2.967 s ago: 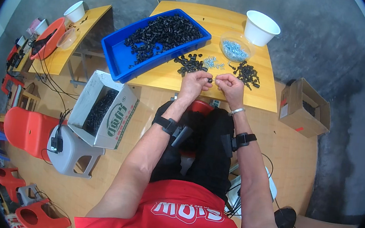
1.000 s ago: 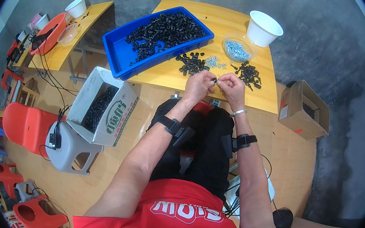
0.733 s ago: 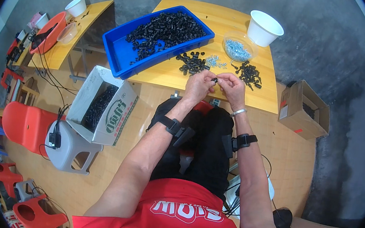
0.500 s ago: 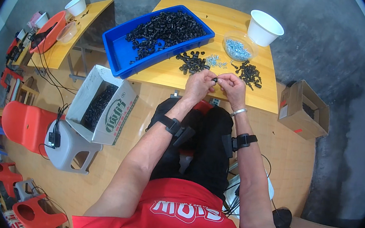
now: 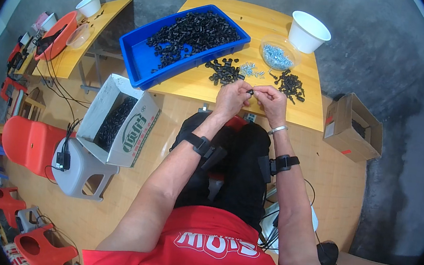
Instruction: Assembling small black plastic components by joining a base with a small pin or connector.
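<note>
While the left fingers (image 5: 242, 86) pinch a small black part (image 5: 250, 92), the right fingers (image 5: 265, 90) pinch at its right side.

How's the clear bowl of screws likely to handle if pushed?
The clear bowl probably feels heavy for its size, given the piled silver screws. Its wall looks thin, so it may flex. Wide and low, it should slide before tipping.

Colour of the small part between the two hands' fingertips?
The small part is black; best seen in the head view.

Small black part (image 5: 250, 92), mostly covered, pinched between both hands (image 5: 230, 100), above the yellow table (image 5: 303, 112)
</note>
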The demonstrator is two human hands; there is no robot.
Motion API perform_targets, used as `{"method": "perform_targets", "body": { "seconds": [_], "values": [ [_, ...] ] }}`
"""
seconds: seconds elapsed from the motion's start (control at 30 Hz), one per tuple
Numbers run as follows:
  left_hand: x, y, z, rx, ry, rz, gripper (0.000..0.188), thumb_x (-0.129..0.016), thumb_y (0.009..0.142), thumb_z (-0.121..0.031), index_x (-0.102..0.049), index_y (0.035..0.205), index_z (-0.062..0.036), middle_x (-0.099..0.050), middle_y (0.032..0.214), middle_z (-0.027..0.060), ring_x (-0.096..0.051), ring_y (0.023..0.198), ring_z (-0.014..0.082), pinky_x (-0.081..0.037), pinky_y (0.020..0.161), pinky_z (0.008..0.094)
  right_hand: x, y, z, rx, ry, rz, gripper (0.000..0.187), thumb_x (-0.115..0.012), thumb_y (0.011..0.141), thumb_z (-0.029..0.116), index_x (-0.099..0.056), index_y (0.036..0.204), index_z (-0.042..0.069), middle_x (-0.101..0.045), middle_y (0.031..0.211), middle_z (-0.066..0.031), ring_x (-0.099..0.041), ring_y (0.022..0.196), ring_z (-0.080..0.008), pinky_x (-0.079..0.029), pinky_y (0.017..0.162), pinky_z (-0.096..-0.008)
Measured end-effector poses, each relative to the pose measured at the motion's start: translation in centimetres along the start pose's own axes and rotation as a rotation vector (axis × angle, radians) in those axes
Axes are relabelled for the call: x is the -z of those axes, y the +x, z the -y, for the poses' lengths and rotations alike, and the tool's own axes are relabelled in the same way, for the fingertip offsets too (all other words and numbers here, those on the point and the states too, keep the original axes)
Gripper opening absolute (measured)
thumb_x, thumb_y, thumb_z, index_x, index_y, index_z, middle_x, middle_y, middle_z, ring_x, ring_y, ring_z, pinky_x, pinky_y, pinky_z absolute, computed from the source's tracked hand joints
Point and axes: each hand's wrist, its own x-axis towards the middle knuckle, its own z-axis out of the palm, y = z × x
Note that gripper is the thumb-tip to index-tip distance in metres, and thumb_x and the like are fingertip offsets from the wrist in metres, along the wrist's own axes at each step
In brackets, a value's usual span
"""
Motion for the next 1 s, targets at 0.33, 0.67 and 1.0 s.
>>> {"method": "perform_targets", "body": {
  "seconds": [0.33, 0.67, 1.0],
  "values": [
    [0.1, -0.1, -0.2, 0.008, -0.037, 0.001, 0.010, -0.057, 0.081, 0.001, -0.058, 0.091, -0.0009, -0.063, 0.072, 0.0038, -0.059, 0.058, 0.0092, -0.047, 0.050, 0.0213, -0.1, -0.1, -0.1, -0.033, 0.021, -0.002, 0.008, -0.067, 0.076, 0.004, -0.067, 0.083, 0.002, -0.057, 0.063, 0.0047, -0.047, 0.053, -0.0012, -0.037, 0.047, -0.0157],
    [1.5, -5.0, 0.6, 0.108, -0.239, 0.018, 0.020, -0.051, 0.084, 0.002, -0.056, 0.104, 0.0008, -0.062, 0.082, 0.0054, -0.059, 0.066, 0.0102, -0.047, 0.057, 0.0200, -0.3, 0.3, -0.6, -0.083, 0.010, -0.017, 0.005, -0.065, 0.076, 0.004, -0.066, 0.080, 0.002, -0.056, 0.059, 0.0040, -0.047, 0.051, -0.0009, -0.037, 0.046, -0.0160],
    [7.4, -4.7, 1.4, 0.118, -0.368, -0.182, 0.016, -0.052, 0.084, 0.003, -0.057, 0.099, -0.0003, -0.061, 0.084, 0.0056, -0.061, 0.071, 0.0123, -0.049, 0.062, 0.0217, -6.3, 0.8, 1.1, 0.214, -0.516, -0.026, 0.008, -0.065, 0.071, 0.011, -0.065, 0.079, 0.009, -0.059, 0.073, -0.0080, -0.060, 0.068, -0.0231, -0.047, 0.060, -0.0326]
  ]
}}
